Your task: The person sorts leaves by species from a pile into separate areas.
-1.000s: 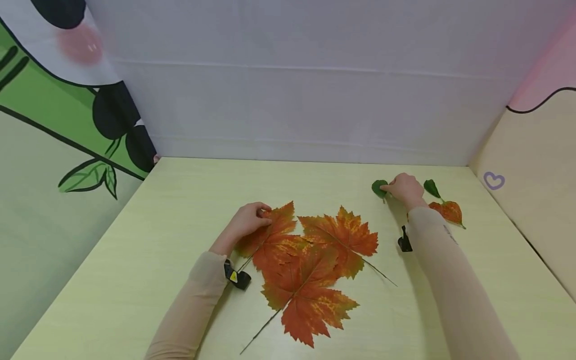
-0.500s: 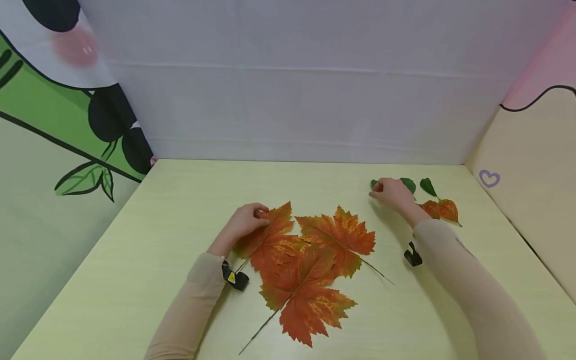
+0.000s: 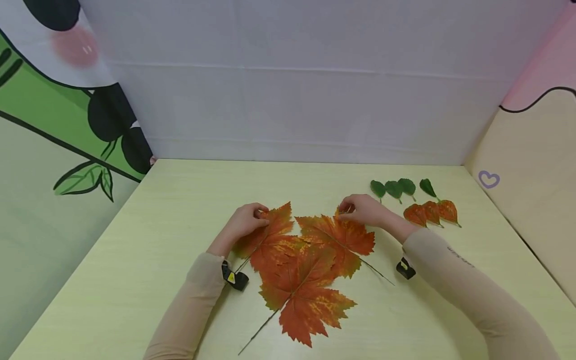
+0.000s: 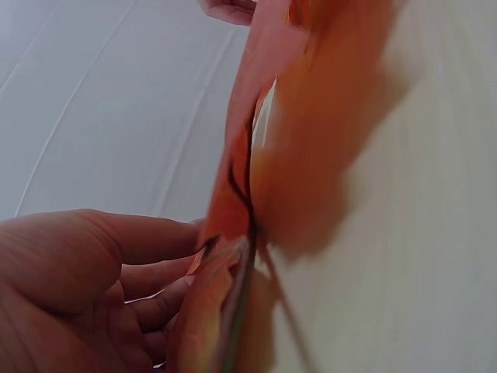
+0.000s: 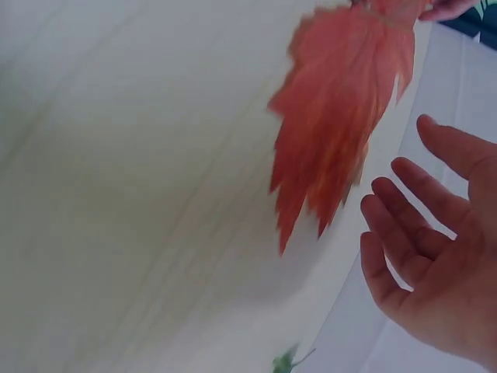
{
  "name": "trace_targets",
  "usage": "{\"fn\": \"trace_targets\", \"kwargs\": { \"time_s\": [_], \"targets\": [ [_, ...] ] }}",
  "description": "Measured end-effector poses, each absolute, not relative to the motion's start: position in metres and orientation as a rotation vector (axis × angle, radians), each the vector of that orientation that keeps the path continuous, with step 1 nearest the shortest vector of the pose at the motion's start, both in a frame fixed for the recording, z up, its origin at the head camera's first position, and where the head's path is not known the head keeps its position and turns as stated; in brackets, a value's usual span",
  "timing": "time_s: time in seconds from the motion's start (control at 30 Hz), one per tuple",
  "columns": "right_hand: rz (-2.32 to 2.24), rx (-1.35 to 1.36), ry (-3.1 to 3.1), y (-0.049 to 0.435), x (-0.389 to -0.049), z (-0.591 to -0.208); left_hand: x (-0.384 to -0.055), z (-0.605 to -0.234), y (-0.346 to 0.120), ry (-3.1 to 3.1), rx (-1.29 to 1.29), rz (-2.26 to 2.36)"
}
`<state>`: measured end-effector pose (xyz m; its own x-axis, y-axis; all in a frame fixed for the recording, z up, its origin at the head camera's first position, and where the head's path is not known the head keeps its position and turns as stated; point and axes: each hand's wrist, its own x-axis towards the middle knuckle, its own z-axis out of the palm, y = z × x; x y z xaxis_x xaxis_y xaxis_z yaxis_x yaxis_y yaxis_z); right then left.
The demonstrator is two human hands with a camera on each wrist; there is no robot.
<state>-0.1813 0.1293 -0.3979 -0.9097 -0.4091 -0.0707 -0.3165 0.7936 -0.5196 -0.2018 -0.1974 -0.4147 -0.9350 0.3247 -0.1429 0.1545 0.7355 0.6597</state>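
Observation:
Three large orange artificial maple leaves lie overlapping on the table: a left maple leaf [image 3: 270, 240], a right maple leaf [image 3: 346, 237] and a front maple leaf [image 3: 306, 295]. My left hand [image 3: 245, 220] pinches the upper left edge of the left maple leaf; the thumb [image 4: 159, 237] is on one side of it in the left wrist view. At the upper tip of the right maple leaf is my right hand [image 3: 366, 210]. Its fingers are spread and loosely bent in the right wrist view, apart from the orange leaf [image 5: 334, 116] and holding nothing.
Several small green leaves [image 3: 393, 189] lie in a row at the back right. Below them are three small orange pieces [image 3: 432, 212], shaped like lantern pods. A pale wall [image 3: 310, 110] stands behind the table [image 3: 135, 280], with printed panels at both sides.
My right hand has left the green leaves at the back right and moved toward me and left, over the right maple leaf. My left hand stays in place on its maple leaf.

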Motion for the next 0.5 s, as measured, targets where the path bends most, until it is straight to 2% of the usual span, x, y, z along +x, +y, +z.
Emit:
{"fn": "trace_targets", "kwargs": {
  "time_s": [0.5],
  "targets": [
    [-0.642, -0.623, 2.774, 0.092, -0.182, -0.405, -0.204, -0.418, -0.199, 2.685, 0.371, 0.995]
  ]
}}
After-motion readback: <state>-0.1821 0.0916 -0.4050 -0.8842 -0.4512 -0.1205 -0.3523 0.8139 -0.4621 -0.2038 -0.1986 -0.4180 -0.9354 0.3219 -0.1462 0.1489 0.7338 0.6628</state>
